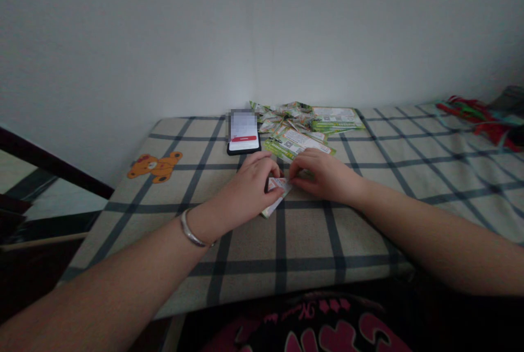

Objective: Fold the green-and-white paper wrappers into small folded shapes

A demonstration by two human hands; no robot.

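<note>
Folded white-and-green paper slip (279, 183): nearer the person than the black rectangular phone (244, 133), slightly right.
Blue-and-beige checked bench (305, 245): flat support for both.
Green-and-white printed leaflets (302, 142): right of the phone, perhaps leaving room.
Left hand (254, 182): pinching slip, thumb uppermost, likely steadying it.
Right hand (321, 174): pinching slip's opposite edge, seemingly keeping it aligned.

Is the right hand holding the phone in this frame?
No, the phone lies on the checked tablecloth, while the right hand is at the edge of the small paper.
</note>
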